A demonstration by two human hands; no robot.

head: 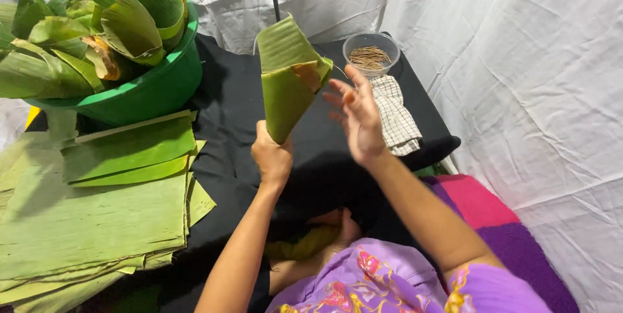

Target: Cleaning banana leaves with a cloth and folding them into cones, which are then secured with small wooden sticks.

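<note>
Purple patterned garment nearest camera. Left hand (271, 157) closed around pointed bottom of leaf cone (289, 79); cone held upright above black tabletop (227, 99), wide mouth on top. Right hand (359, 118) open, fingers spread, nothing held, fingertips close beside cone's upper fold. Flat leaf stack (97, 216) laid at left. Checked cloth (396, 118) seen past right hand. Farther back, clear bowl of thin sticks (371, 53) and green basin (149, 89) filled with folded cones.
</note>
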